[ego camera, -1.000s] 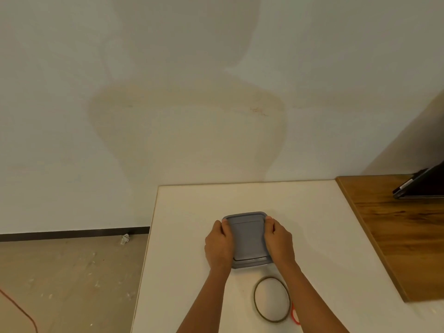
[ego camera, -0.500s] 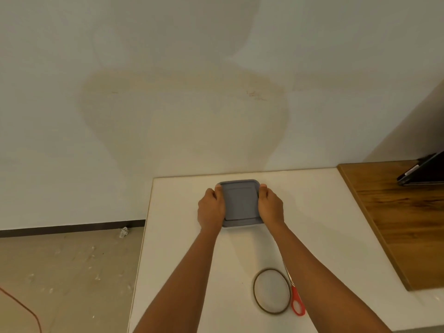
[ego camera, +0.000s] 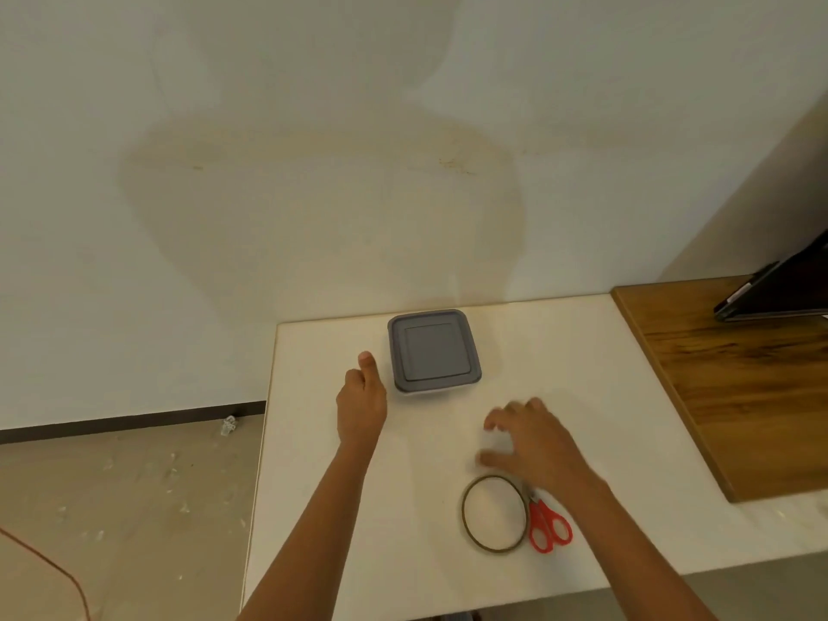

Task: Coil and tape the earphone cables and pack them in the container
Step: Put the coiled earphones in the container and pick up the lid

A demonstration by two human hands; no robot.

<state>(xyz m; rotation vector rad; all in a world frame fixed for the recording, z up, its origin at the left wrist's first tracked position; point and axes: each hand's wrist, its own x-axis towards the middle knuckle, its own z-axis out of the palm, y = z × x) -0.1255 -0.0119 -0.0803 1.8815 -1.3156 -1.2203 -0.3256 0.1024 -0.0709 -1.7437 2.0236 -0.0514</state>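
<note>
A square container with a grey lid (ego camera: 432, 349) stands closed near the far edge of the white table (ego camera: 560, 374). My left hand (ego camera: 362, 398) rests just left of it, thumb up, holding nothing and apart from the lid. My right hand (ego camera: 535, 443) hovers, blurred, with fingers spread above a thin tape ring (ego camera: 494, 513) and red-handled scissors (ego camera: 547, 526). No earphone cables are visible; the container's inside is hidden by the lid.
A wooden desk (ego camera: 739, 396) adjoins the table on the right, with a dark tablet-like device (ego camera: 779, 291) at its back. A stained wall stands right behind the table. Bare floor with debris and an orange cord (ego camera: 49, 566) lies to the left.
Both hands pushed the closed container toward the far edge, then let go. The left hand stayed beside it; the right hand drew back toward the tape ring and scissors.
</note>
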